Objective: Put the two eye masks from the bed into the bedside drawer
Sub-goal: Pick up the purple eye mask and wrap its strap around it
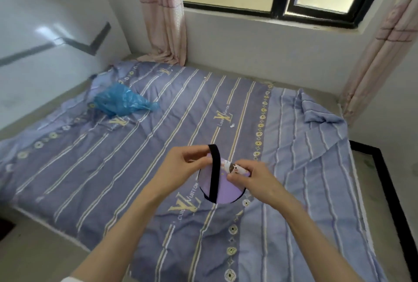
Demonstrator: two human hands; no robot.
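I have both hands up over the near half of the bed (158,123), and between them hangs a lilac eye mask (222,188) with a black elastic strap (213,173). My left hand (181,168) is pinched shut on the top of the strap loop and the mask's upper edge; my right hand (253,178) is pinched on the other edge, where a small cartoon print shows. The mask is lifted clear of the striped quilt, its lower lobe dangling free.

I can make out only one mask for certain. Whether a second lies folded against it under my right fingers, I cannot tell. The drawer is out of view.

As for handling, I judge this thing to be nearly weightless and entirely limp: padded fabric that folds wherever it is unsupported, with nothing fragile about it. The satin-looking face may be a little slick, so a pinch on the bound black rim should hold better than one on the flat face. The strap is the surest handle, but carried by that alone the mask will swing and twist, and the loop could snag on a drawer edge. I would fold it and carry it bunched in one hand.

A blue plastic bag (123,102) lies well apart near the far left corner.
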